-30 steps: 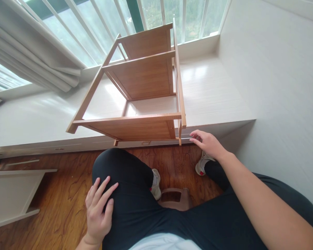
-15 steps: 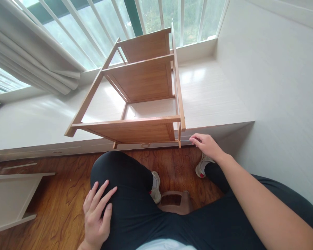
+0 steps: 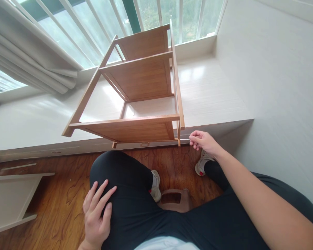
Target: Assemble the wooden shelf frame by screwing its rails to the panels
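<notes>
Bamboo shelf rack (image 3: pixel 135 90) is lying on its side on the white window bench (image 3: pixel 211 93), feet hanging over the edge so they're reachable. Right hand (image 3: pixel 204 142) has its grip pinched together on a thin metal tool (image 3: pixel 184 139) at the foot, while the left hand (image 3: pixel 96 211) just rests flat and open on the thigh.

The thin object pinched in the right hand (image 3: pixel 203 142) is too small to be identified; the white panel (image 3: pixel 8 201) is cut off at the left edge.
</notes>
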Demonstrator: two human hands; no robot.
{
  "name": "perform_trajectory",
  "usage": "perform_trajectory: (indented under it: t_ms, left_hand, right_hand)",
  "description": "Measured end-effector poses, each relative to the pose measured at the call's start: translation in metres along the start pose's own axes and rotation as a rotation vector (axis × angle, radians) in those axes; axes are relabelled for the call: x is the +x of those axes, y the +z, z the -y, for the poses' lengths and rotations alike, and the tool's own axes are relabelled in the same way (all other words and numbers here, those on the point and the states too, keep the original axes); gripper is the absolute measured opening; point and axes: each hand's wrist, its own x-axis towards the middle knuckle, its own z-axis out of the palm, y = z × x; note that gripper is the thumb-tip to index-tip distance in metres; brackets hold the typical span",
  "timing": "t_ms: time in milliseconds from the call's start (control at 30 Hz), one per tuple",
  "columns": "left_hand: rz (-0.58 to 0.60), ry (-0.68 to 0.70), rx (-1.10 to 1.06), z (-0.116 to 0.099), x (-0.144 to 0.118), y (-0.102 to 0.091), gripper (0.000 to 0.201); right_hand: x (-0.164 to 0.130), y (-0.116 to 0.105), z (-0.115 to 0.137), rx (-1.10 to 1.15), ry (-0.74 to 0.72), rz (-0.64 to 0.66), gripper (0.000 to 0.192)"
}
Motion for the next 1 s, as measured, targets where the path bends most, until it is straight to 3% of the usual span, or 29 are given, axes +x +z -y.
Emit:
perform_trajectory:
  t_ms: [167,467,733,900,1000]
  left_hand:
    - [0.006,0.010,0.000,0.001,0.001,0.000,0.054]
    - [-0.018,0.023,-0.001,-0.001,0.003,0.000,0.050]
    - [-0.017,0.017,-0.008,-0.001,0.002,0.000,0.051]
    - [-0.021,0.018,-0.006,-0.002,0.002,0.000,0.051]
    - [-0.022,0.030,-0.006,-0.003,0.004,0.000,0.051]
  right_hand:
    - [-0.007,-0.001,0.007,0.007,-0.053,0.044,0.051]
    - [-0.013,-0.008,0.007,-0.060,0.026,0.117,0.047]
    - [-0.008,-0.009,0.003,-0.064,0.078,0.124,0.058]
    - [-0.010,-0.009,0.003,-0.083,0.065,0.138,0.054]
    - [-0.010,-0.010,0.001,-0.202,0.002,0.125,0.050]
